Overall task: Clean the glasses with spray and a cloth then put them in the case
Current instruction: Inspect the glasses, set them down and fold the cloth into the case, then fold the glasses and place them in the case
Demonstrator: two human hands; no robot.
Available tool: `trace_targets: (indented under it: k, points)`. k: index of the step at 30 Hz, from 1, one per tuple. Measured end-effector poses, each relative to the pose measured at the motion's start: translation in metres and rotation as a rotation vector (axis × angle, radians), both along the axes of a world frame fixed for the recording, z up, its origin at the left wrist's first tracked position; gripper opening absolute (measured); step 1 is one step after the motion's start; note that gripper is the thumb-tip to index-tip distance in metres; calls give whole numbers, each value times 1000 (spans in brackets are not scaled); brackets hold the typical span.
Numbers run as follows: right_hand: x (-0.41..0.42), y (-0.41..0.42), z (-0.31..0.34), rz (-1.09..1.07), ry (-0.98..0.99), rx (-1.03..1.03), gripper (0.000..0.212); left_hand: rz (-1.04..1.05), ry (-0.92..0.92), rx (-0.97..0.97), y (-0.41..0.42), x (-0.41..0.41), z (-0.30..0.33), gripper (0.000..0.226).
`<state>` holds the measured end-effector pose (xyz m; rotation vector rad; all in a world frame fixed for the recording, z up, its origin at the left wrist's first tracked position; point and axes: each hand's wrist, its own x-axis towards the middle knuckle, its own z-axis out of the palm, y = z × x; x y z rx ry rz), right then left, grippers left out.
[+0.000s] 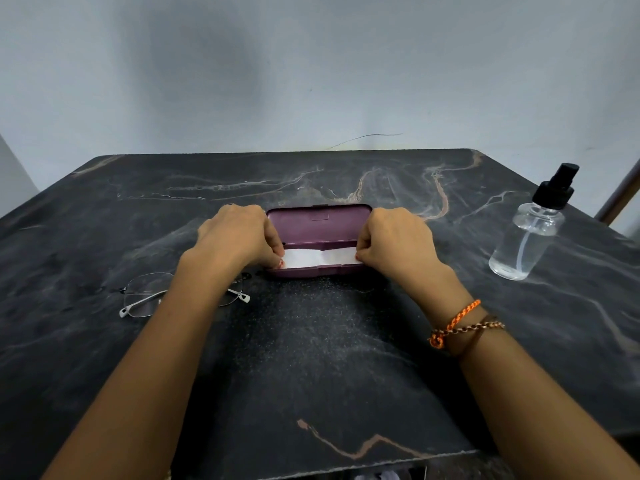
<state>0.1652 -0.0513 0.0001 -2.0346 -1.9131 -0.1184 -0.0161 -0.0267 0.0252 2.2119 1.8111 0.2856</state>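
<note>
Glasses (180, 294) lie folded on the table, left of the open case, partly under the left forearm.

No brand, label or writing is readable on anything. Left hand (239, 235) and right hand (398, 237) curl their fingers at either end of a white cloth (318, 257) lying in the maroon case (317, 221), pinching its ends. A clear spray bottle (530, 233) with a black pump stands well apart at the right. The table (311, 358) is dark marble-patterned with tan veins; behind it a plain pale wall (311, 64).

One head-worn view looks forward and down, close over the table (346, 341).
</note>
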Motion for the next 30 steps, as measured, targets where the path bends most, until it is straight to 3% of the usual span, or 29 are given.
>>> trace_targets:
  k: [7,10,20,25,30]
  points:
    - [8,-2,2,27,381,60,18,-47,-118,-27,4,-1,-2,10]
    - [7,-1,3,61,457,39,19,-34,-135,-12,5,-1,-2,11]
    - [0,0,-1,168,488,175,9,-45,-254,64,6,-2,-1,10]
    - [-5,-2,-5,248,383,425,10,-45,-350,166,7,-4,0,14]
    - [-24,-14,1,421,348,682,14,18,-584,317,-8,-16,8,21]
